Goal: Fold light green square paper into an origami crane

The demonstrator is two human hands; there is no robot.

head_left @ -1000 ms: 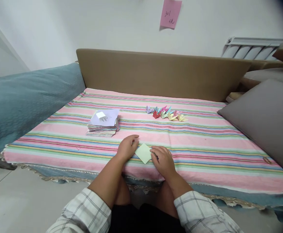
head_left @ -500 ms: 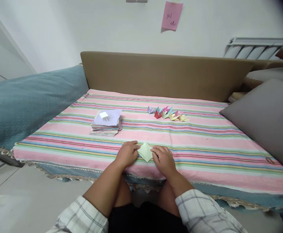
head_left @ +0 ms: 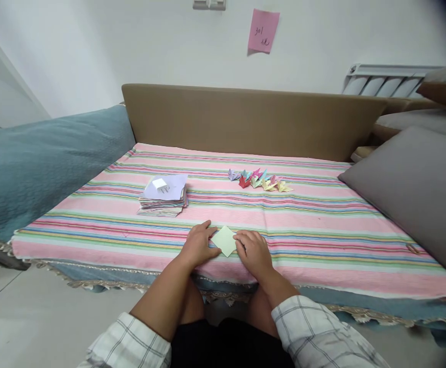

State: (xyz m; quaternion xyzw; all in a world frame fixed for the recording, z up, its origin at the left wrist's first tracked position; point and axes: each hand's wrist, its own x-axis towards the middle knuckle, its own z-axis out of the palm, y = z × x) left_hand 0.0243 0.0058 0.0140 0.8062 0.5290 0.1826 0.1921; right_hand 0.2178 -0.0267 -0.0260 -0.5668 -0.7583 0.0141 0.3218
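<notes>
Pale green paper (head_left: 225, 241), folded or cut down to a small flat diamond, lies on the striped cloth (head_left: 303, 220) near the near edge, between the two hands, one corner pointing near and one far. The left hand (head_left: 198, 245) is open around its left side, thumb and fingers spread apart, the thumb close by the lower left edge. The right hand (head_left: 254, 250) has its fingertips at the right corner, though whether they pinch the paper or only press on it, I cannot tell. Farther off, a bit right of the hands, folded paper figures (head_left: 268, 185) sit bunched in two loose rows, in lilac, teal, magenta, light blue, red, pale green, pink and yellow; with their pointed tips they look finished. By comparison the green diamond seems to be at an early stage: it lies flat, with no raised points or wings showing, so most of its shaping looks undone. To the left stands a thick stack of paper (head_left: 165, 204), with a lilac sheet (head_left: 177, 188) on top and a white plug adapter (head_left: 159, 183) resting on that; these sheets look flat and unworked. At the right, well apart from the figures, leans a grey cushion (head_left: 418, 189).
</notes>
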